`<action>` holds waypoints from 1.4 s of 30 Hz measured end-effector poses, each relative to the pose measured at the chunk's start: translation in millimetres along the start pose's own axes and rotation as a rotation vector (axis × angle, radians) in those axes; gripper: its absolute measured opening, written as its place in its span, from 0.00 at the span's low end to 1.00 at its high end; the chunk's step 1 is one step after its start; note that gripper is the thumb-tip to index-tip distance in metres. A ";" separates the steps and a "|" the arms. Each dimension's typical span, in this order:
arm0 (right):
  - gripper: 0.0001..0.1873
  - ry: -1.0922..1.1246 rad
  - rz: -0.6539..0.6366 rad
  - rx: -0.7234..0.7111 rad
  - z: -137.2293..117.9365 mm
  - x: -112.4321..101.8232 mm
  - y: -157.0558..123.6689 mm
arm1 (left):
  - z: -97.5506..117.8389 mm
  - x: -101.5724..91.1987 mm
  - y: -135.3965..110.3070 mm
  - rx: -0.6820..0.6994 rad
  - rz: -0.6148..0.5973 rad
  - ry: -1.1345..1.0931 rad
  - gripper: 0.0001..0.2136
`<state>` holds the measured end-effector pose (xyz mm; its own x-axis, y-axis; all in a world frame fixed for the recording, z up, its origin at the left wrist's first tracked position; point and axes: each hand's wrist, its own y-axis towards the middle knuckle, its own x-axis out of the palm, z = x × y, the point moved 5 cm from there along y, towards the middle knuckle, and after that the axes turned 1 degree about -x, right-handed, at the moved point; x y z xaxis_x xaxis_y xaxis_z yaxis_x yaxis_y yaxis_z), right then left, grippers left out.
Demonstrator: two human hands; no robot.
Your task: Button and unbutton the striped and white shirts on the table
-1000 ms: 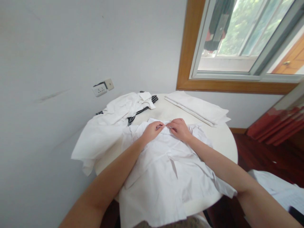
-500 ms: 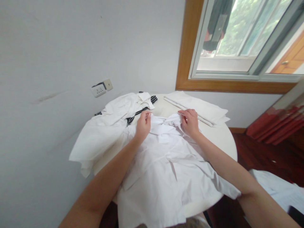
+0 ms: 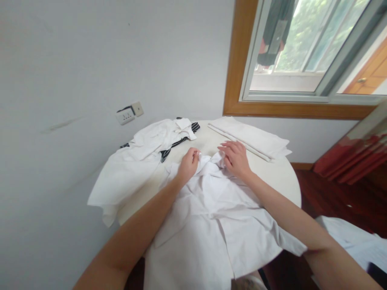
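Note:
A white shirt (image 3: 208, 209) lies rumpled over the near half of the round table, its lower edge hanging off the front. My left hand (image 3: 189, 163) pinches the cloth at the left of the shirt's collar end. At the right of that end, my right hand (image 3: 237, 159) rests over the bunched fabric with its fingers stretched out and apart; its thumb is close to the cloth. Between the two hands the fabric is gathered into folds.
Another white garment (image 3: 130, 173) with black striped cloth (image 3: 178, 143) lies at the table's left. A folded white cloth (image 3: 250, 137) is at the back right of the table (image 3: 287, 183). A wall socket (image 3: 125, 116) and a window (image 3: 287, 48) are behind.
My hands have come closer together and the collar end has bunched up between them. My right hand's fingers have lifted and straightened. The left hand has shifted right and slightly toward me.

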<state>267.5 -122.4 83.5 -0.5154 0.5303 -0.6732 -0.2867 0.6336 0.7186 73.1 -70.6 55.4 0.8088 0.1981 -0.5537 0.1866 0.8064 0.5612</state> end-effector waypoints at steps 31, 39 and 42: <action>0.13 0.515 0.062 0.202 3.8 30.8 -4.7 | 34.1 8.7 -8.3 0.292 -0.405 -0.143 0.13; 0.13 0.625 0.023 0.267 10.7 47.3 -10.3 | 26.4 13.1 -10.2 0.279 -0.323 -0.084 0.13; 0.13 0.612 -0.014 0.220 8.6 45.2 -10.1 | 21.9 14.1 -9.6 0.236 -0.306 -0.112 0.12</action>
<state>254.0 -99.9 44.4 -0.8985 0.1455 -0.4141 -0.1578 0.7733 0.6141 95.0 -87.8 55.7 0.7493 -0.1043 -0.6540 0.5409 0.6661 0.5136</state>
